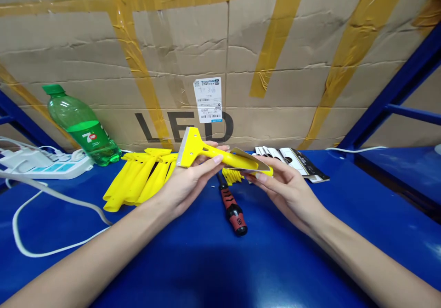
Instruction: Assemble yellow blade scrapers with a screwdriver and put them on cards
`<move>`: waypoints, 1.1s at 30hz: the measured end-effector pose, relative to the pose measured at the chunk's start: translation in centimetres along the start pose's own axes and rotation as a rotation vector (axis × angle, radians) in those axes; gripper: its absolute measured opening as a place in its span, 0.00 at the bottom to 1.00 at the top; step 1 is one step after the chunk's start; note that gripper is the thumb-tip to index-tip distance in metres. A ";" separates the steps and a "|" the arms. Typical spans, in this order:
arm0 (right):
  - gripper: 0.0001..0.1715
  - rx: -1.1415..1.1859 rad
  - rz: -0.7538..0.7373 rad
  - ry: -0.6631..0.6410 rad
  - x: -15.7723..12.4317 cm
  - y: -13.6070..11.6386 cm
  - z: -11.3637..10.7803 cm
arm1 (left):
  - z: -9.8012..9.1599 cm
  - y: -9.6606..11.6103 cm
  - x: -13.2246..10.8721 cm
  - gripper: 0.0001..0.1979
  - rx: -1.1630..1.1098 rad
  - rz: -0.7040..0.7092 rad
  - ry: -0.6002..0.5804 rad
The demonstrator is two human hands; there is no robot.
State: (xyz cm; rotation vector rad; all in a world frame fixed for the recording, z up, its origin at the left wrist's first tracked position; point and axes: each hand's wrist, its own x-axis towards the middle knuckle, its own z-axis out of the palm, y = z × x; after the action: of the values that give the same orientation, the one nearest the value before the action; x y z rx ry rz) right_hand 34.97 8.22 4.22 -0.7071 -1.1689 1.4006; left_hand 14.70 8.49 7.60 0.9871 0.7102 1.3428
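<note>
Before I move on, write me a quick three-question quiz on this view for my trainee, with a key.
1. Which hand is nearer the metal blade of the yellow scraper?
2. True or false: the red-and-black screwdriver lies on the blue table.
3. Fill in: the bottle beside the white power strip has a ____ cap.

Key:
1. The left hand.
2. True.
3. Green.

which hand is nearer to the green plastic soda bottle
Left: the left hand is to the right of the green plastic soda bottle and nearer the camera; the right hand is farther right.
</note>
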 end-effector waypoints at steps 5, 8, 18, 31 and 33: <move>0.16 0.072 0.031 0.053 0.3 0.0 -0.7 | 0.0 0.1 0.3 0.22 -0.001 0.013 0.072; 0.18 0.028 -0.003 0.075 0.6 -0.3 -1.4 | -0.4 0.5 0.6 0.15 -0.096 0.042 0.007; 0.11 -0.171 -0.106 0.027 1.0 -1.3 -2.8 | -2.8 2.9 2.7 0.15 0.270 -0.095 0.102; 0.41 -0.432 -0.004 -0.090 1.1 -1.2 -3.7 | -2.5 2.4 1.7 0.12 0.524 -0.042 0.049; 0.44 -0.475 0.060 -0.133 1.0 -1.6 -3.7 | -2.4 2.6 1.7 0.12 0.569 0.008 -0.007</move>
State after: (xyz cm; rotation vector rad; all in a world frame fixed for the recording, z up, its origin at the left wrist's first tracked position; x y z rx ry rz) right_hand 38.75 9.95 4.70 -0.9959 -1.6238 1.2414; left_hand 11.62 10.45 9.00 1.4402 1.1171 1.1618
